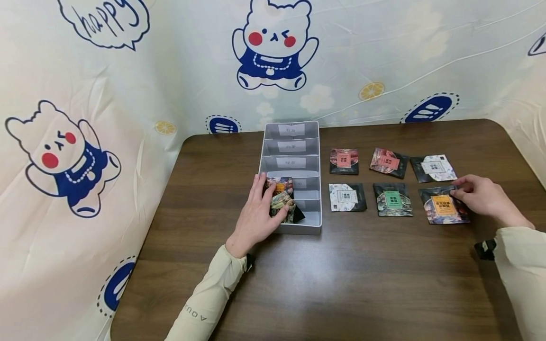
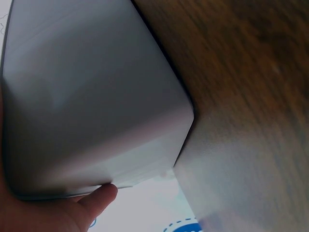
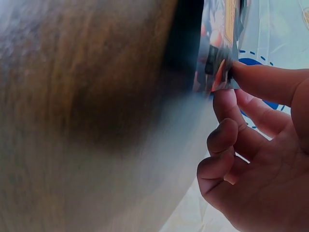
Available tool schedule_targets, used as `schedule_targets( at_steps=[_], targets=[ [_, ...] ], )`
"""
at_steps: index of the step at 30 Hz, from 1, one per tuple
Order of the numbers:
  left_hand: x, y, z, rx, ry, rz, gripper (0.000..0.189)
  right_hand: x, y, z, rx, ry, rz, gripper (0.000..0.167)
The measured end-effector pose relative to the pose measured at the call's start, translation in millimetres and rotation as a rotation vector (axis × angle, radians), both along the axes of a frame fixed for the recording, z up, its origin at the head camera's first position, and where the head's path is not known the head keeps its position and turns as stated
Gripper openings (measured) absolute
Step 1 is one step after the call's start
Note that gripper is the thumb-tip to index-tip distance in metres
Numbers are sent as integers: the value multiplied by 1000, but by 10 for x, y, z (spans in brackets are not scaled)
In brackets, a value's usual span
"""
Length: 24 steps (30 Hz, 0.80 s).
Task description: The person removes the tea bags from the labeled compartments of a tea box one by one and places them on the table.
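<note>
My right hand (image 1: pixel 484 196) pinches the upper right corner of an orange-labelled tea sachet (image 1: pixel 443 208) between thumb and index finger. In the right wrist view that sachet (image 3: pixel 217 46) is seen edge-on, the other fingers bent below it. My left hand (image 1: pixel 258 213) rests over the left rim of a grey divided box (image 1: pixel 313 229). Its fingers lie fairly straight, and the thumb reaches over tea sachets (image 1: pixel 281 204) in the front compartments. From the left wrist, the box's outer wall (image 2: pixel 106 96) fills much of the view, a fingertip (image 2: pixel 107 192) at its rim.
Beside the box lie red-labelled sachets (image 1: pixel 343 161) (image 1: pixel 389 163), white ones (image 1: pixel 434 168) (image 1: pixel 347 197) and a green one (image 1: pixel 393 200). Paper labels (image 1: pixel 291 146) mark the box compartments. A patterned curtain (image 1: pixel 192 61) stands behind the brown table (image 1: pixel 341 284).
</note>
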<state>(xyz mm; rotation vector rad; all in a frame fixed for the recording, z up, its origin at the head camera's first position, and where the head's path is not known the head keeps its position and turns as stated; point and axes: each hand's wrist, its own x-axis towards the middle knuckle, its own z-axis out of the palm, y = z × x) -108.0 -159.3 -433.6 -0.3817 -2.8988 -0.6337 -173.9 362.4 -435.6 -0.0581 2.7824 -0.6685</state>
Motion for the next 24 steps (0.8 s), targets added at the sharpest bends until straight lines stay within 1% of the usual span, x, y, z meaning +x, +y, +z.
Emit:
schedule_targets(
  at_steps=[12,21,24],
  targets=[
    [4,0,12,-3,-22,7,70,7,0,-1,12,-16,-16,41],
    [4,2,-3,-1,2,0,68,25,-4,-15,12,4,-45,38],
    [6,1,-3,-4,6,-1,67,28,-8,-11,10,-1,-52,39]
  ],
)
